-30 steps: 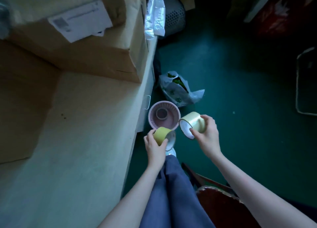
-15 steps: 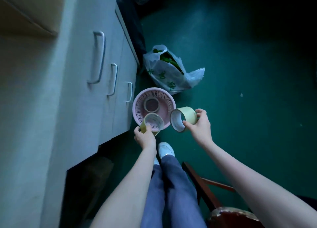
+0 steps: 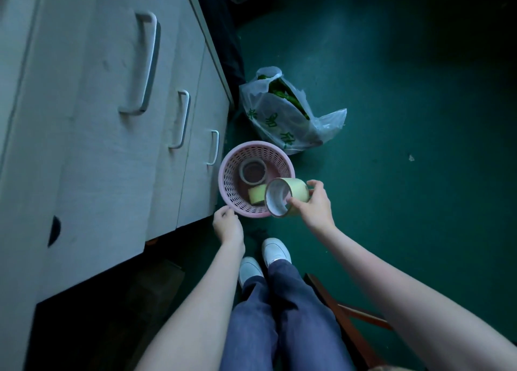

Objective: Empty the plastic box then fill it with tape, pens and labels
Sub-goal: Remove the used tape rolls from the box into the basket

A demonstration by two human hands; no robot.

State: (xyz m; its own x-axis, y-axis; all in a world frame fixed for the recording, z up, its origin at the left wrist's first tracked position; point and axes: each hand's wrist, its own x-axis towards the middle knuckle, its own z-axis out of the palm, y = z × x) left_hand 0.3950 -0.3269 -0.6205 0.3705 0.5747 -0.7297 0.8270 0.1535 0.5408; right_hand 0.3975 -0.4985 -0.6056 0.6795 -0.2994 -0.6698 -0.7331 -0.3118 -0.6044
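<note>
Dropped into the pink basket, one yellow roll left the curled, empty left fingers; right fingers pinch another roll.

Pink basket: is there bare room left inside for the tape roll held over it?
Inside the pink basket, a grey tape roll lies toward the far side and a yellow roll toward the near side. Bare floor shows along the cabinet-side wall. The side under the right hand and its held roll is hidden. The left hand sits at the near rim.
</note>
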